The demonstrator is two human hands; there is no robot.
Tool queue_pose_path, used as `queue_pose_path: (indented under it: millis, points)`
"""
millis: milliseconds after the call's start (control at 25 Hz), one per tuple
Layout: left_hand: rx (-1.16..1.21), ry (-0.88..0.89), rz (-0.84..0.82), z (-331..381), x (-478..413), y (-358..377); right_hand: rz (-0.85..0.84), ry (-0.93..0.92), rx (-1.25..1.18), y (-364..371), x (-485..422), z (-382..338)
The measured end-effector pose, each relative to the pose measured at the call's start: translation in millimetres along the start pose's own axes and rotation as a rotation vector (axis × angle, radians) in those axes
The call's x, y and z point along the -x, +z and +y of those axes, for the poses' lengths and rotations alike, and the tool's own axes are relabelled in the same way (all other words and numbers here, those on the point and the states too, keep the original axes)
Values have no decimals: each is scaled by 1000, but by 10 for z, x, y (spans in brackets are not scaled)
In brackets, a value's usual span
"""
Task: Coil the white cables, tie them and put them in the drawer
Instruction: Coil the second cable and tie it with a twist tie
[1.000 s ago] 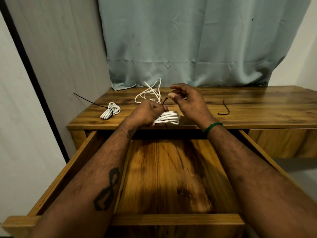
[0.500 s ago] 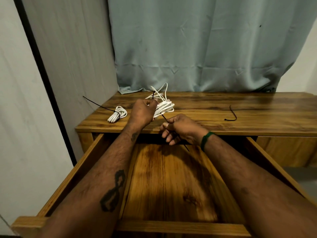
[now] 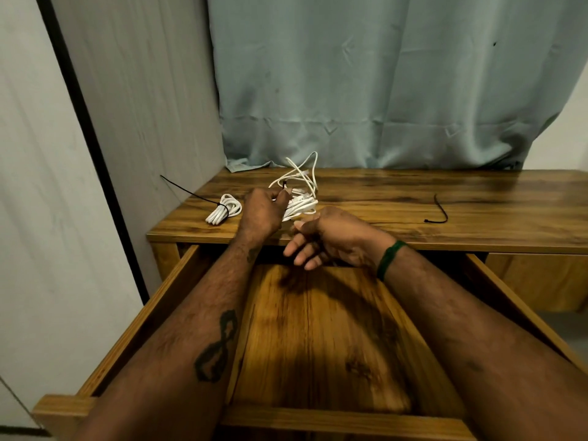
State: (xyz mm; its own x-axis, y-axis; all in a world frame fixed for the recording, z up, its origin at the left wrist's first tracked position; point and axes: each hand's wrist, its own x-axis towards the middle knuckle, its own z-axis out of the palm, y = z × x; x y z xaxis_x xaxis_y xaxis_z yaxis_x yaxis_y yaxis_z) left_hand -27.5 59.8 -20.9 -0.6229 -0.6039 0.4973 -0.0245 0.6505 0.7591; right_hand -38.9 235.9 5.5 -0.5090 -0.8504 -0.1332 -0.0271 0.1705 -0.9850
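Observation:
My left hand [image 3: 264, 211] grips a coiled white cable [image 3: 304, 205] just above the desk's front edge. The short black end of a tie [image 3: 284, 185] sticks up above its thumb. My right hand [image 3: 331, 238] hovers beside it over the back of the open drawer [image 3: 178, 281], fingers loosely spread and blurred, with nothing visible in it. A tied white coil [image 3: 222, 213] lies on the desk to the left, its black tie tail pointing at the wall. Behind my left hand lies a loose tangle of white cable [image 3: 302, 173].
A spare black tie [image 3: 440, 212] lies on the wooden desk [image 3: 413, 192] to the right. A pale blue curtain [image 3: 381, 90] hangs behind the desk, and a wall panel stands close on the left. The drawer's wooden bottom [image 3: 318, 345] shows between my forearms.
My right hand, which pinched the black tie and pulled it towards the drawer, now has its fingers spread with no tie seen in it. My left hand still holds the coil.

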Motion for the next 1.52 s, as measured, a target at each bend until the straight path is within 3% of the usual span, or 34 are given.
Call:
queue_pose_path:
  millis: [120,200,360,400,600,800,1000,1120,1240,1520]
  points:
    - [-25,18,-20,-4,2,16,242,-267,7,-7,74,-142]
    - [-69,38,-88,60,40,-1,274,-402,-8,-25,87,-191]
    - [-71,68,-149,121,113,-37,-97,-447,-66,-187,146,-138]
    - [-50,48,-155,122,126,-37,-119,-460,-29,-210,146,-125]
    - [89,-35,-184,119,113,68,403,-672,232,-161,53,-107]
    - [139,-64,-190,178,112,72,430,-818,257,-197,42,-154]
    - [146,-4,-236,187,144,149,467,-719,-40,-115,-20,-132]
    - [146,-5,-276,191,185,205,497,-527,-271,-116,-42,-100]
    - [57,53,-279,168,194,195,418,-329,-442,-116,-63,-51]
    - [123,27,-293,143,212,162,511,-275,-368,-163,-100,-13]
